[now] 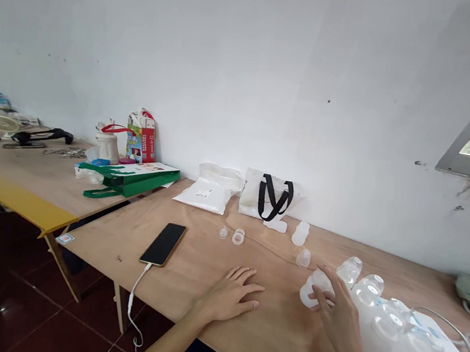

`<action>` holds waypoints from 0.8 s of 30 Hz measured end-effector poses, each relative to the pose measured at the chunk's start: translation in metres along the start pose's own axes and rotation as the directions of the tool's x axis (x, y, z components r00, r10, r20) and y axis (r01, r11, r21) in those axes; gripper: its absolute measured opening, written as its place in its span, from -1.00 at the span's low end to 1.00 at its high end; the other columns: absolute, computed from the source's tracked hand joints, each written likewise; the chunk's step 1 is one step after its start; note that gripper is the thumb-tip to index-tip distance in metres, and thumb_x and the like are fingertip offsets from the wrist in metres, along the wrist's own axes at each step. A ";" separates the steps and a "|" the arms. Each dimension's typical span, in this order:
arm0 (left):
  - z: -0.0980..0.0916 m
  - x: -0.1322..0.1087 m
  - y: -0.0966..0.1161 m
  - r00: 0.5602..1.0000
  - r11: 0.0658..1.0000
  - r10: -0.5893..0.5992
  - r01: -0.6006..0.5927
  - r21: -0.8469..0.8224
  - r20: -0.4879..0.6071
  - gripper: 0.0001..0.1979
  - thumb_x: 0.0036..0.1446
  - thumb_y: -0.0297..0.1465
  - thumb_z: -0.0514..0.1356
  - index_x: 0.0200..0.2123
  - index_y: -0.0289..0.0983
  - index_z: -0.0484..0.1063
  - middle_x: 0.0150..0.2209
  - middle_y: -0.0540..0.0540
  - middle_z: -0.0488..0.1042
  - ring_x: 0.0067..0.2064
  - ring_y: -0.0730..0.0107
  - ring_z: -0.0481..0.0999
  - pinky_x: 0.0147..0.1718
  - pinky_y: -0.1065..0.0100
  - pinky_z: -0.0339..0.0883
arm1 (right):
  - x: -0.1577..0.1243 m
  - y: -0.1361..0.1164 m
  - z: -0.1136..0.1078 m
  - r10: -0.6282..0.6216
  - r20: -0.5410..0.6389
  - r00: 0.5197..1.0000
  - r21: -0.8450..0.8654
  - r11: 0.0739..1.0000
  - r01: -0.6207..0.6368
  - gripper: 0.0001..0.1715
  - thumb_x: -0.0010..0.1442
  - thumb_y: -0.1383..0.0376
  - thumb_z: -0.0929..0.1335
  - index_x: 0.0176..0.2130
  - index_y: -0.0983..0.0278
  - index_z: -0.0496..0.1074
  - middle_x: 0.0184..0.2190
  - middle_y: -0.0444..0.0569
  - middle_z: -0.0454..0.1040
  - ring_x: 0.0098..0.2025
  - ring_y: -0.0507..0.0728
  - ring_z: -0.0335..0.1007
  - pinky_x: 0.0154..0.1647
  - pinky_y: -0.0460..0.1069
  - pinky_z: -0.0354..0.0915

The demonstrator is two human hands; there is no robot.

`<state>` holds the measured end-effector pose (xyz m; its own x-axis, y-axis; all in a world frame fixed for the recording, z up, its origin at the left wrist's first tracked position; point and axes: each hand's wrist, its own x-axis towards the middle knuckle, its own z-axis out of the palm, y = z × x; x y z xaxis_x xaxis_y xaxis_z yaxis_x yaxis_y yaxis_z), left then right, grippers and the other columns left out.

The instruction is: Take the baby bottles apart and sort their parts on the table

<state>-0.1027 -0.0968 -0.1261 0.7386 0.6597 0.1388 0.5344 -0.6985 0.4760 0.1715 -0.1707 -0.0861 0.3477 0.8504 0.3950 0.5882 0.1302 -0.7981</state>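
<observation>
My left hand [232,298] lies palm down on the wooden table, fingers spread, holding nothing. My right hand [336,310] has its thumb and fingers around a translucent plastic baby bottle [307,293] on the table. Just beyond it is a small clear dome-shaped cap [303,258]. Several similar bottles with clear domed caps [384,328] stand together right of my right hand. Farther back are a frosted bottle body [300,233] and another one [278,226] lying on its side. A clear ring [238,236] and a small nipple-shaped piece [223,232] lie at the middle.
A phone [163,244] with a white cable lies left of my left hand. By the wall are a white packet [206,195] and a white bag [252,193] with black handles. A white device [435,338] with a cable sits behind the bottles. A green bag [142,180] lies left.
</observation>
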 end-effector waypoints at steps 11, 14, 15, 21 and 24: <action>0.004 0.001 -0.002 0.999 0.998 0.026 -0.024 0.060 -0.028 -0.54 0.40 -0.04 0.06 0.29 0.04 0.34 0.42 -0.10 0.16 0.43 0.04 0.12 0.39 -0.07 0.01 | 0.010 -0.011 -0.001 -0.015 -0.051 0.999 0.041 0.999 0.017 -0.43 0.24 -0.12 0.35 0.14 0.04 0.43 0.35 -0.02 0.27 0.01 0.28 0.60 0.07 0.16 0.52; 0.005 0.001 -0.002 0.998 0.997 0.035 -0.032 0.067 -0.044 -0.54 0.40 -0.03 0.04 0.28 0.05 0.34 0.42 -0.09 0.17 0.42 0.04 0.12 0.38 -0.07 0.02 | 0.028 -0.016 -0.009 -0.066 -0.108 0.992 -0.071 0.996 0.058 -0.50 0.28 -0.10 0.30 0.05 0.09 0.51 0.26 -0.01 0.39 -0.19 0.20 0.66 -0.12 0.08 0.56; 0.005 0.001 -0.002 0.998 0.997 0.034 -0.031 0.068 -0.044 -0.54 0.40 -0.03 0.04 0.28 0.05 0.34 0.42 -0.09 0.17 0.42 0.04 0.13 0.38 -0.07 0.02 | 0.036 -0.018 -0.013 -0.078 -0.117 0.990 -0.091 0.993 0.068 -0.51 0.28 -0.09 0.29 0.02 0.10 0.52 0.22 -0.02 0.43 -0.27 0.16 0.65 -0.20 0.06 0.55; 0.004 0.001 -0.001 0.999 0.997 0.032 -0.029 0.071 -0.040 -0.54 0.40 -0.04 0.05 0.28 0.03 0.35 0.42 -0.08 0.17 0.42 0.05 0.13 0.39 -0.05 0.00 | 0.084 -0.029 -0.033 -0.067 -0.049 0.997 -0.482 0.875 0.035 -0.51 0.31 -0.05 0.23 0.07 0.04 0.52 -0.28 -0.06 0.60 -0.34 0.23 0.54 -0.33 0.09 0.35; 0.005 0.001 -0.002 0.999 0.997 0.032 -0.029 0.071 -0.039 -0.54 0.40 -0.05 0.05 0.29 0.03 0.34 0.43 -0.09 0.16 0.43 0.05 0.12 0.39 -0.06 0.00 | 0.102 -0.031 -0.039 -0.042 -0.007 0.999 -0.660 0.751 0.027 -0.52 0.35 -0.04 0.19 0.08 0.02 0.49 -0.21 -0.03 0.61 -0.18 0.31 0.52 -0.29 0.11 0.29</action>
<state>-0.1013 -0.0960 -0.1311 0.7388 0.6473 0.1874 0.5405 -0.7353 0.4090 0.2170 -0.1077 -0.0037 0.3274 0.8405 0.4316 0.9330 -0.2153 -0.2884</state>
